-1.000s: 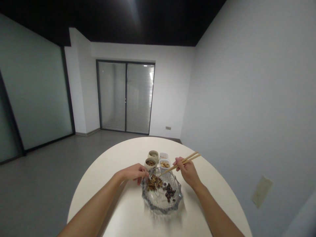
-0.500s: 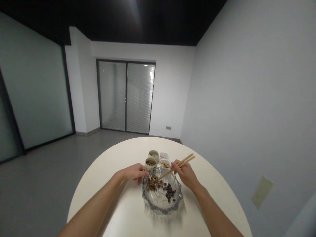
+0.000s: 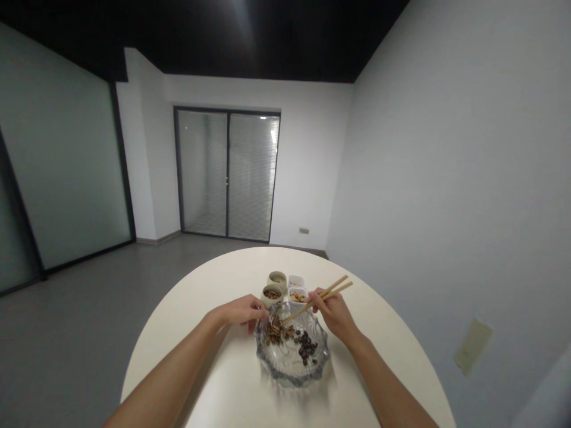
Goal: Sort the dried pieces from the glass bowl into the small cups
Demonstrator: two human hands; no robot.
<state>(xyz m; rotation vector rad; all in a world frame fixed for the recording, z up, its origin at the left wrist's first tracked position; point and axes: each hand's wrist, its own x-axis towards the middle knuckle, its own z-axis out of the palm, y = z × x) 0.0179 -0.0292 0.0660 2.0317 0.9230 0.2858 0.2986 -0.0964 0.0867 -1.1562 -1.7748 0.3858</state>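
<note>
My right hand (image 3: 331, 310) is closed round a pair of wooden chopsticks (image 3: 336, 287), whose tips reach down among brown striped seeds or sticks (image 3: 279, 331) in a scalloped glass bowl (image 3: 292, 377). Whether the tips pinch a piece is too small to tell. My left hand (image 3: 247, 311) grips the bowl's left rim, thumb and fingers on either side of it. Dark brown beans (image 3: 306, 346) lie in the right half of the bowl, apart from the striped pieces.
Behind the bowl stand two small round cups, a nearer cup (image 3: 266, 300) with brown pieces and a farther cup (image 3: 277, 274). Beside them are a white dish (image 3: 305, 302) of pale nuts and another white dish (image 3: 296, 277). All rest on a round white table (image 3: 214, 380).
The chopstick tips have shifted slightly left, deeper over the striped pieces, and the chopsticks' upper ends are spread a little wider. My left hand stays on the rim.
</note>
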